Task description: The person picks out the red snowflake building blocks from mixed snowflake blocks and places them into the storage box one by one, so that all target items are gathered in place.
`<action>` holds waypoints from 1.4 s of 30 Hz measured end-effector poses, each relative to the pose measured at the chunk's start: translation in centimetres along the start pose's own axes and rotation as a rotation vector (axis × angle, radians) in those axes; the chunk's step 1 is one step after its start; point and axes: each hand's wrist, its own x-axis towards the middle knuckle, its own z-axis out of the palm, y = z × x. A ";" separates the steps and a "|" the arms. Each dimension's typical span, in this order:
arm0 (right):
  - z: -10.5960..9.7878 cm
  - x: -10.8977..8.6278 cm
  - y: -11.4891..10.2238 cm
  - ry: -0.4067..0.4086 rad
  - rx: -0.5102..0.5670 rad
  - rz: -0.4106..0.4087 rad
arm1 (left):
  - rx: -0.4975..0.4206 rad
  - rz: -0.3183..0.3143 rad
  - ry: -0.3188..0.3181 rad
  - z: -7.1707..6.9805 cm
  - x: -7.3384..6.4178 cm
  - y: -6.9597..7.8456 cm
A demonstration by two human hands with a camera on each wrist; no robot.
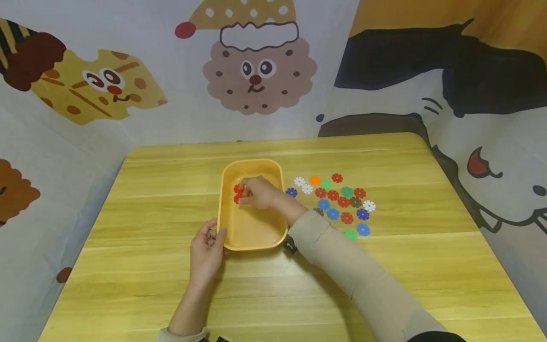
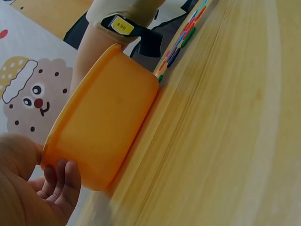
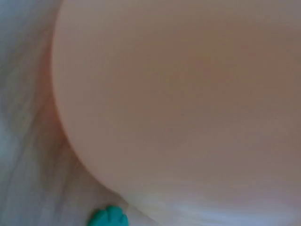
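Observation:
A yellow-orange plastic tub [image 1: 256, 237] stands on the wooden table. My left hand [image 1: 207, 249] grips its near left corner, thumb over the rim and fingers outside the wall; the left wrist view shows this hand [image 2: 42, 183] against the tub [image 2: 103, 113]. Inside the tub, my right hand [image 1: 261, 192] reaches to the far left part. Its thumb and forefinger are apart, with the tips beside red snowflake discs [image 1: 238, 189]. Whether a disc is pinched between them cannot be made out. The right wrist view is mostly filled by a blurred close surface.
Right of the tub, many snowflake discs lie loose: red [image 1: 347, 218], blue [image 1: 363, 229], white [image 1: 369, 205], green [image 1: 350, 234], brown [image 1: 355, 202] and orange [image 1: 315, 180]. The right forearm passes over the tub's near right rim. A cartoon-printed cloth [image 1: 171, 128] hangs behind the table [image 1: 256, 294].

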 end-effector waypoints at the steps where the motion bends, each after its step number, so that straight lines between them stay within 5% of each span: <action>1: -0.2 -0.2 0.0 0.005 0.015 -0.010 | 0.003 0.000 -0.001 0.0 0.0 0.0; 18: -2.4 -3.4 0.6 0.180 0.147 -0.112 | -0.017 -0.018 -0.006 0.0 -0.2 0.2; 33: -3.7 -7.2 2.1 0.380 0.125 -0.202 | -0.001 -0.045 0.023 0.3 -0.2 0.3; 42: -4.1 -8.8 4.0 0.399 0.162 -0.175 | -0.017 -0.023 0.034 0.4 -0.3 0.3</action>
